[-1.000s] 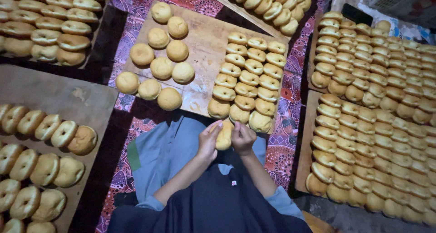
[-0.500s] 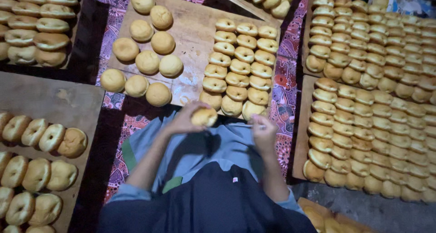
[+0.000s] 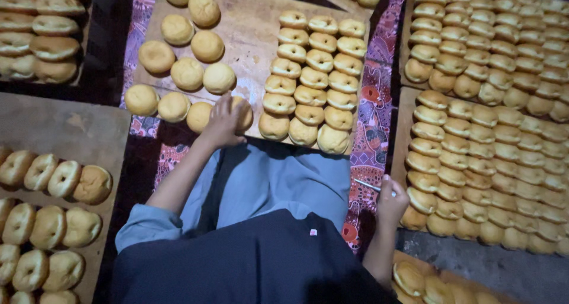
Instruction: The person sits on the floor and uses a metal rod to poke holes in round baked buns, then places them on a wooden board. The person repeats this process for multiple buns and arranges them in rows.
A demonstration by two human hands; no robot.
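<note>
Left hand [image 3: 224, 121] reaches forward over the lap, palm down, fingers spread over a round bun [image 3: 242, 113] at the near edge of the wooden board [image 3: 249, 37]. Grip is loose, draped over the top rather than pinching; the bun sits on the board, touching the hand, just beside another plain bun [image 3: 199, 116] in the nearest row.

Right hand [image 3: 391, 202] rests low beside the right knee, fingers closed around a thin knife [image 3: 372, 186] whose blade points left over the patterned cloth [image 3: 373, 132].

The bun under the left hand is smooth, pale golden, domed and uncut, like the other loose round buns [image 3: 187, 72] on the left half of the board. On the right half stand split buns [image 3: 313, 78] in tight rows, each showing a seam. The sorting looks deliberate: whole ones loose on one side, cut ones packed close on the other.

More trays of buns [image 3: 492, 102] lie to the right; a tray with ringed buns [image 3: 47, 179] lies to the left.
</note>
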